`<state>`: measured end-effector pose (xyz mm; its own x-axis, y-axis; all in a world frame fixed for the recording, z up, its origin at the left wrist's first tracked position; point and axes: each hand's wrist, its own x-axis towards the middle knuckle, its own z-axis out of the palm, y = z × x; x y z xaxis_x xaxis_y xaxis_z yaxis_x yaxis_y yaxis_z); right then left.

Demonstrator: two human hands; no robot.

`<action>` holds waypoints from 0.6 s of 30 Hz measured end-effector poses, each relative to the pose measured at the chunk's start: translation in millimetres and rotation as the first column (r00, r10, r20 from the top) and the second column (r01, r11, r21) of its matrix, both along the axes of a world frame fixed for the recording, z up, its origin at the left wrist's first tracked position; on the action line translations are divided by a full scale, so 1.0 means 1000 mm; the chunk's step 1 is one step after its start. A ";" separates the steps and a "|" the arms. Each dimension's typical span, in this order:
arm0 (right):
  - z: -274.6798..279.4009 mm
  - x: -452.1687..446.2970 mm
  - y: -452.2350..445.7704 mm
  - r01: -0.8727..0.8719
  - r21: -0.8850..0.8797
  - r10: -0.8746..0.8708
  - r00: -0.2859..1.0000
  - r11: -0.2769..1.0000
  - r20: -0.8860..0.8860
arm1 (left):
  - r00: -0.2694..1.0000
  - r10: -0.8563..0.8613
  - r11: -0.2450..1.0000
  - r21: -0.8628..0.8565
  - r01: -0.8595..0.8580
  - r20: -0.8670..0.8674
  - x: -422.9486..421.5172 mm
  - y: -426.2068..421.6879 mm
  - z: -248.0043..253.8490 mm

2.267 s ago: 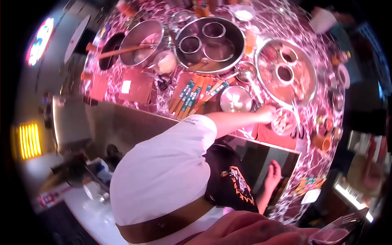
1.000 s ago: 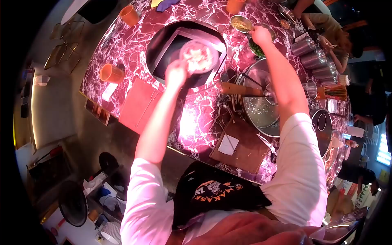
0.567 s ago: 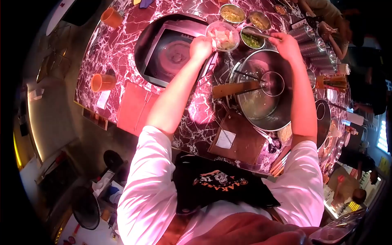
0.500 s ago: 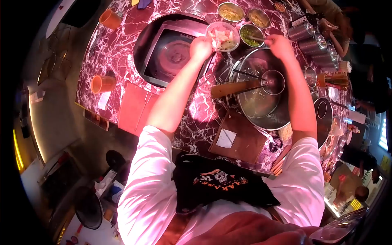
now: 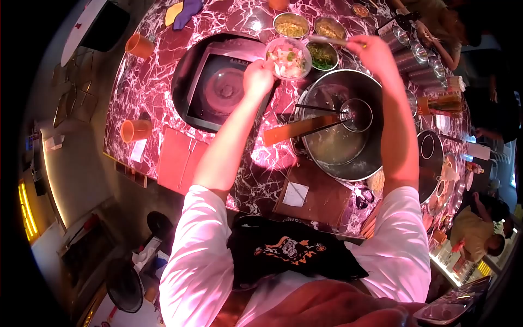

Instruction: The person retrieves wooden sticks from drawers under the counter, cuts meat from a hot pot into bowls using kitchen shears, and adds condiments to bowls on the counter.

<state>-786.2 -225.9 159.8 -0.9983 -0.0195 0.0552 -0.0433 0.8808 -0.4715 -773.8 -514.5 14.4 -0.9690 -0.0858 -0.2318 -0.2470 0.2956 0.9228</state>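
Note:
My left hand (image 5: 259, 78) grips the edge of a small clear bowl (image 5: 297, 78) of pale pink and white chunks with green bits on top. In my right hand (image 5: 371, 50) is a spoon (image 5: 330, 41), level above the metal bowl (image 5: 325, 69) of chopped green herbs (image 5: 321, 54). The spoon's tip points toward the clear bowl; what it carries is too small to tell. Below my right forearm stands a large metal pot (image 5: 348, 179) of cloudy liquid. A wooden-handled strainer (image 5: 299, 129) lies across its left rim.
Two bowls of yellowish chopped food (image 5: 291, 35) stand behind. A dark square cooker (image 5: 220, 90) is at left. Orange cups (image 5: 136, 131) stand on the marble counter's left side. Several metal canisters (image 5: 417, 54), scissors (image 5: 362, 197) and a brown board (image 5: 321, 210) are at right and front. Another person's arm (image 5: 444, 46) is upper right.
My right hand has lifted the spoon out of the green herbs and up. Green bits now show on the food in the clear bowl. The whole view has shifted slightly.

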 end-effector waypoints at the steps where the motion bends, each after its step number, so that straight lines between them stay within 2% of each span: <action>1: 0.002 -0.021 0.009 0.053 0.130 -0.061 0.997 0.990 0.055 | 0.999 -0.015 1.000 -0.022 0.014 -0.034 0.001 0.000 0.000; 2: -0.012 -0.047 0.021 0.084 0.213 -0.113 0.985 0.973 0.131 | 1.000 0.011 1.000 0.022 -0.011 0.003 0.003 0.002 0.008; 3: -0.034 -0.069 0.032 0.083 0.212 -0.113 0.985 0.974 0.131 | 1.000 0.011 1.000 0.021 -0.011 0.002 0.002 0.003 0.003; 5: -0.069 -0.095 0.042 -0.031 0.385 -0.056 0.975 0.922 0.213 | 1.000 0.007 1.000 0.003 -0.007 -0.018 -0.001 0.002 -0.007; 6: -0.077 -0.097 0.046 -0.038 0.383 -0.050 0.975 0.923 0.219 | 1.000 0.013 1.000 0.001 -0.013 -0.013 -0.001 0.002 -0.009; 8: -0.081 -0.090 0.046 0.098 0.255 -0.148 0.972 0.962 0.184 | 0.996 0.007 0.995 0.102 -0.015 0.084 0.003 0.004 -0.002; 9: -0.079 -0.087 0.050 0.108 0.282 -0.140 0.985 0.953 0.096 | 0.996 0.015 0.995 0.101 -0.024 0.090 0.004 0.003 -0.003; 11: -0.067 -0.074 0.066 0.100 0.180 -0.095 0.995 0.979 -0.037 | 0.996 0.012 0.983 0.184 -0.029 0.091 0.002 0.003 -0.006; 13: -0.029 -0.042 0.055 0.163 -0.026 -0.163 0.986 0.986 0.020 | 0.995 0.015 0.982 0.188 -0.034 0.101 -0.001 0.002 -0.014; 15: -0.022 -0.013 0.043 0.074 -0.298 -0.074 0.997 0.952 0.009 | 0.999 0.020 0.992 0.121 -0.025 0.043 -0.003 0.001 -0.023; 16: -0.022 0.002 0.027 0.017 -0.301 -0.028 0.999 0.953 -0.030 | 0.999 0.036 0.986 0.161 -0.042 0.038 0.001 0.003 -0.016; 17: -0.023 0.018 0.004 -0.002 -0.328 0.006 1.000 0.945 0.011 | 0.998 0.027 0.986 0.162 -0.036 0.061 0.002 0.003 -0.013; 18: -0.031 0.024 -0.007 -0.011 -0.278 0.024 0.999 0.960 0.042 | 0.996 0.033 0.979 0.197 -0.048 0.080 0.005 0.004 -0.006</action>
